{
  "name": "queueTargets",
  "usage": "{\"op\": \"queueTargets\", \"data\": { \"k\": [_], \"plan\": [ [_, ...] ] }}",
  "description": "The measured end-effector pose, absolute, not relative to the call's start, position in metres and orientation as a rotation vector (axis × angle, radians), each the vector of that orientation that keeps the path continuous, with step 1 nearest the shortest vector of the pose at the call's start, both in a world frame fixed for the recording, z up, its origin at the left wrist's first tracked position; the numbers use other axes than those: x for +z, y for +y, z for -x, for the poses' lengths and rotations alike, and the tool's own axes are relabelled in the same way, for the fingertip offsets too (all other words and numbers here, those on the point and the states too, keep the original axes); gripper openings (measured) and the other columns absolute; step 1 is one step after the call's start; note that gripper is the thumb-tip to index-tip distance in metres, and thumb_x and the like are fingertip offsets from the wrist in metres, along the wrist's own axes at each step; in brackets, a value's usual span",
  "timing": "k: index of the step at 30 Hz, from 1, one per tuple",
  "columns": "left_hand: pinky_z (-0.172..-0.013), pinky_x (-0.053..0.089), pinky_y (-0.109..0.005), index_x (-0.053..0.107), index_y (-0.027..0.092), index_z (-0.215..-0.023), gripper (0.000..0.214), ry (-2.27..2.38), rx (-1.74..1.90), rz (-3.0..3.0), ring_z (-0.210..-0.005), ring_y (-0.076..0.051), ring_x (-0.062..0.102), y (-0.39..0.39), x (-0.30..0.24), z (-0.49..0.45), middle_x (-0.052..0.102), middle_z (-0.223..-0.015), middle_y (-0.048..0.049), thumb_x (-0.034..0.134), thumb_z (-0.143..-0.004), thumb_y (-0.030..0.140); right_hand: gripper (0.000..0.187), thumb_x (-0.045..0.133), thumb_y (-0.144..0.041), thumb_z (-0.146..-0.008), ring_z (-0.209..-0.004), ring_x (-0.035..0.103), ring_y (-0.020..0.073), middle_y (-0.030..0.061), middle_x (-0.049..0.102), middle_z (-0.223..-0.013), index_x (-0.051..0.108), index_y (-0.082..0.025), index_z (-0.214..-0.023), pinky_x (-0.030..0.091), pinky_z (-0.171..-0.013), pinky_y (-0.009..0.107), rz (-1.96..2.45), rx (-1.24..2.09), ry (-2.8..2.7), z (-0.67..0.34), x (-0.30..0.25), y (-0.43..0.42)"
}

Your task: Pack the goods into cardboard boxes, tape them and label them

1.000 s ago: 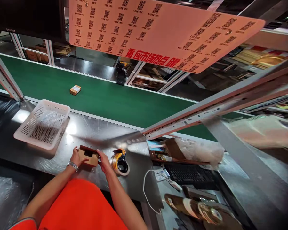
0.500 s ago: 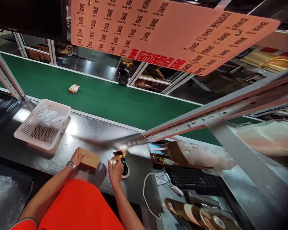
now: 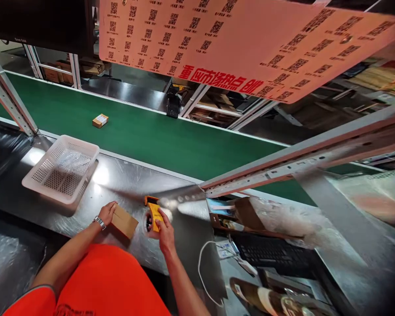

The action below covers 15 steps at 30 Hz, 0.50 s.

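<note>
A small brown cardboard box (image 3: 125, 223) rests on the metal table (image 3: 118, 175), tilted a little. My left hand (image 3: 108, 213) grips its left end, with a metal watch on the wrist. To the right of the box, my right hand (image 3: 166, 230) is wrapped round a yellow tape dispenser (image 3: 155, 215). A roll of clear tape shows on the dispenser's left side. Between the dispenser and the box there is a small gap.
A white perforated basket (image 3: 57, 197) with clear plastic in it stands left. Behind the table runs a green conveyor belt (image 3: 145, 131) carrying a small labelled box (image 3: 100, 120). A slanted metal post (image 3: 283, 164), a keyboard (image 3: 270, 245) and a white cable (image 3: 199, 267) lie right.
My right hand has taken hold of the tape dispenser and turned it, bringing it left towards the box. The box is tilted more in my left hand. The belt box has barely shifted.
</note>
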<state>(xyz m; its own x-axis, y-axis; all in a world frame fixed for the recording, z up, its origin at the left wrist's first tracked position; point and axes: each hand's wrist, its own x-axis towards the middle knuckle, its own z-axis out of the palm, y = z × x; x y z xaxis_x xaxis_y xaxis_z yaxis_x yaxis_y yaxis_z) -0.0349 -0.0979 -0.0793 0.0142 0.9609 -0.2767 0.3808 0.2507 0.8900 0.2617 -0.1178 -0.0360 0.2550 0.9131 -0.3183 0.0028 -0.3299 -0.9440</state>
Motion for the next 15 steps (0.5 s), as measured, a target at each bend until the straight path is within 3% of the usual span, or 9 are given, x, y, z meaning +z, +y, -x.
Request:
{"op": "queueTargets", "data": {
  "k": [3,8,11,15],
  "plan": [
    [-0.117,0.059,-0.046,0.081,0.017,-0.125,0.049,1.542,0.749,-1.285,-0.12,-0.032,0.078,-0.097,-0.081,0.032,0.086,-0.129,-0.0157,0.041,-0.112,0.042,0.086,0.072,-0.08,-0.086,-0.059,0.068,0.0224,0.0042,0.078,-0.079,0.072,-0.018,-0.145,0.059,-0.054,0.036,1.492,1.36,-0.777,-0.218,-0.02,-0.125],
    [-0.119,0.058,-0.043,0.082,0.018,-0.124,0.049,1.501,0.798,-1.261,-0.123,-0.029,0.079,-0.097,-0.081,0.028,0.086,-0.133,-0.0144,0.041,-0.112,0.042,0.083,0.08,-0.092,-0.073,-0.053,0.062,0.0189,0.0028,0.076,-0.074,0.083,-0.02,-0.115,0.051,-0.045,0.032,1.518,1.415,-0.885,-0.175,-0.018,-0.124],
    [-0.12,0.058,-0.043,0.082,0.019,-0.125,0.047,1.485,0.819,-1.224,-0.126,-0.029,0.079,-0.096,-0.077,0.027,0.086,-0.136,-0.0129,0.044,-0.111,0.043,0.083,0.079,-0.091,-0.074,-0.048,0.058,0.0189,0.0009,0.071,-0.064,0.084,-0.02,-0.117,0.049,-0.044,0.033,1.524,1.417,-0.925,-0.179,-0.021,-0.121],
    [-0.122,0.058,-0.046,0.082,0.022,-0.128,0.044,1.6,0.785,-1.108,-0.134,-0.031,0.077,-0.089,-0.062,0.035,0.086,-0.138,-0.0135,0.06,-0.106,0.052,0.081,0.08,-0.089,-0.073,-0.047,0.059,0.0197,0.0,0.068,-0.06,0.083,-0.021,-0.117,0.051,-0.044,0.034,1.486,1.443,-0.926,-0.19,-0.023,-0.119]
  ]
}}
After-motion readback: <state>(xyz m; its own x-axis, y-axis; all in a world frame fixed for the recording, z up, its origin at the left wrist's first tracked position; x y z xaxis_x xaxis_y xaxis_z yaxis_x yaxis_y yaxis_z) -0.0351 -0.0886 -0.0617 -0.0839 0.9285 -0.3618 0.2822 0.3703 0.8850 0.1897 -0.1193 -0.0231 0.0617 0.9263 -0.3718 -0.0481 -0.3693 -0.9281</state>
